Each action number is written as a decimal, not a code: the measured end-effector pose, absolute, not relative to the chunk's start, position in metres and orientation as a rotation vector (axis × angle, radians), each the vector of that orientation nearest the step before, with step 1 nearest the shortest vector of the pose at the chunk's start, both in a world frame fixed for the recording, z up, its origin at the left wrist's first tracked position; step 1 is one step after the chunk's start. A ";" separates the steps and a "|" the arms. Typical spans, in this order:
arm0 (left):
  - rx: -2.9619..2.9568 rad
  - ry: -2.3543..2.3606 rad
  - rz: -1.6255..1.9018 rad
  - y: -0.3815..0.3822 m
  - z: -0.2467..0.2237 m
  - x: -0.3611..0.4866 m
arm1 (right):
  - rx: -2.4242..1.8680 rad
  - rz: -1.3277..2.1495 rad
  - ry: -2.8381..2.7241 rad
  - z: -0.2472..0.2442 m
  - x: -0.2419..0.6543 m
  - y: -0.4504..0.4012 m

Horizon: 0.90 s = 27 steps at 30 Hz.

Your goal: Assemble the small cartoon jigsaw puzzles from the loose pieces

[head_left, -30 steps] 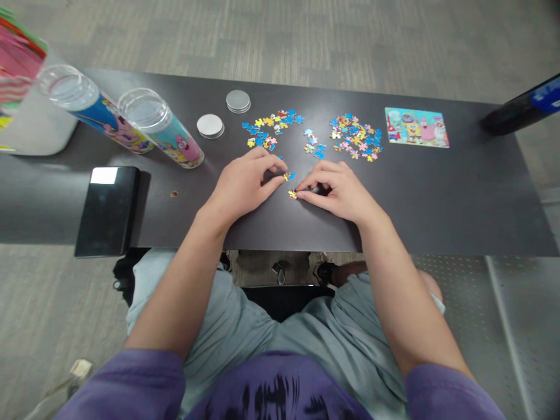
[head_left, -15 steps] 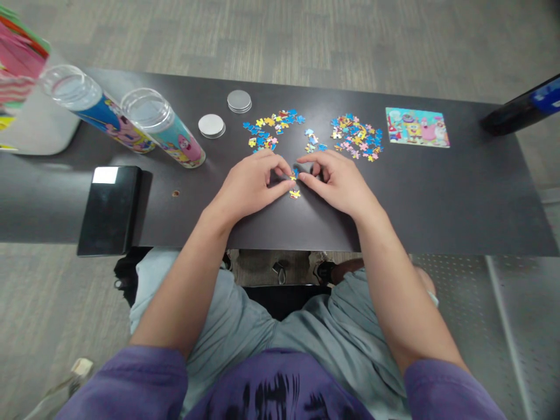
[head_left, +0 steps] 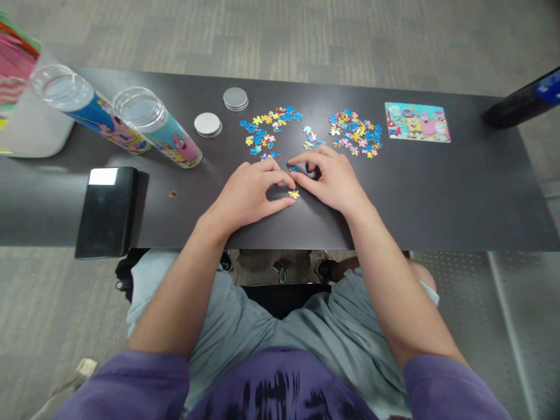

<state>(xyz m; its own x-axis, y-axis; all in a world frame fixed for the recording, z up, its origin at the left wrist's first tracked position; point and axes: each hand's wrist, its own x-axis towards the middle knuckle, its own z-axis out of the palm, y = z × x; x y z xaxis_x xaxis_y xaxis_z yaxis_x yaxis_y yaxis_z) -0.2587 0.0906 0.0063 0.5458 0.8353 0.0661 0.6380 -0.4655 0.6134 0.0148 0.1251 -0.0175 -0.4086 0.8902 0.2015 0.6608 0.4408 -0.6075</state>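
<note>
My left hand [head_left: 251, 192] rests on the dark table with thumb and index finger at either edge of a yellow puzzle piece [head_left: 293, 194]. Just beyond it, my right hand [head_left: 332, 178] pinches a small blue puzzle piece [head_left: 292, 169] between thumb and index finger, partly covered by the fingertips. A loose group of puzzle pieces [head_left: 262, 139] lies beyond my left hand. Past my right hand there is a denser pile of puzzle pieces [head_left: 356, 134], and a few pieces [head_left: 310, 137] sit between the two groups.
A cartoon picture card [head_left: 417, 122] lies at the right, near a dark bottle [head_left: 520, 102]. Two clear-topped printed tubes [head_left: 175, 137] stand at the left, with round lids [head_left: 207, 124] beside them. A black box-shaped device [head_left: 107, 213] lies at the near left edge, by a white container [head_left: 48, 131].
My left thumb and index finger have come nearer to me, from the upper piece to the yellow one. My right hand has shifted slightly left and stays at the blue piece.
</note>
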 end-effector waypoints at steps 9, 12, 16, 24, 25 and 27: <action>2.233 1.172 0.481 0.091 0.007 -0.258 | -1.303 0.664 -2.230 -0.016 0.034 0.135; 2.214 1.189 0.484 0.091 0.006 -0.258 | -1.302 0.667 -2.240 -0.012 0.039 0.135; 2.186 1.164 0.500 0.092 0.007 -0.259 | -1.305 0.701 -2.215 -0.003 0.040 0.138; 2.351 1.402 0.450 0.090 0.006 -0.257 | -1.373 0.405 -2.305 0.001 0.005 0.194; 2.362 1.398 0.411 0.090 0.004 -0.256 | -1.413 0.347 -2.316 0.002 -0.001 0.203; 2.372 1.393 0.366 0.090 0.000 -0.256 | -1.494 0.243 -2.334 0.003 -0.009 0.218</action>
<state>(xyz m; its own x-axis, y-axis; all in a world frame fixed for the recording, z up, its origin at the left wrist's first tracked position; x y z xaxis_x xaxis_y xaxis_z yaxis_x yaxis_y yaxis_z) -0.2556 0.0898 0.0002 0.4789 0.8771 0.0378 0.7826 -0.4460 0.4343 -0.0095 0.2179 0.0030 -0.3773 0.9032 0.2047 0.8418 0.4266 -0.3307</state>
